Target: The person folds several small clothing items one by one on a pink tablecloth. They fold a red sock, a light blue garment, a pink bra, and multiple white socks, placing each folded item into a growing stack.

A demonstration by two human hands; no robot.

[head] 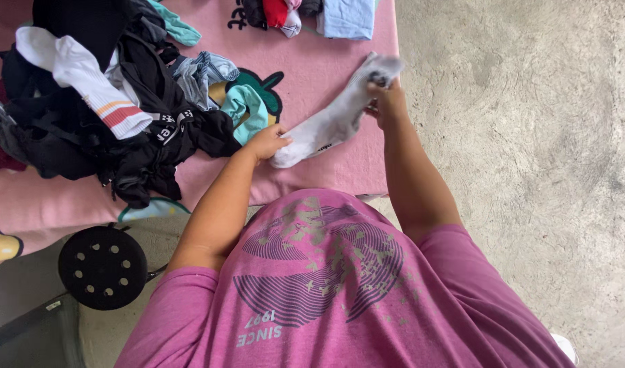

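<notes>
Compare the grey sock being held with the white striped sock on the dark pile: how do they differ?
The grey sock is plain grey; the white sock has orange and red stripes. The grey sock is stretched between the left hand and right hand; the white sock lies untouched on the dark clothes. Both are long socks.

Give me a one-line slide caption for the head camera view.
Both hands, left hand and right hand, stretch a grey sock over a pink cloth-covered table beside a clothes pile.

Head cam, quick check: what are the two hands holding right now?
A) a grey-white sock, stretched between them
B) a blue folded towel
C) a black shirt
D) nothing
A: the left hand grips one end of the sock and the right hand the other, above the pink cloth.
</notes>
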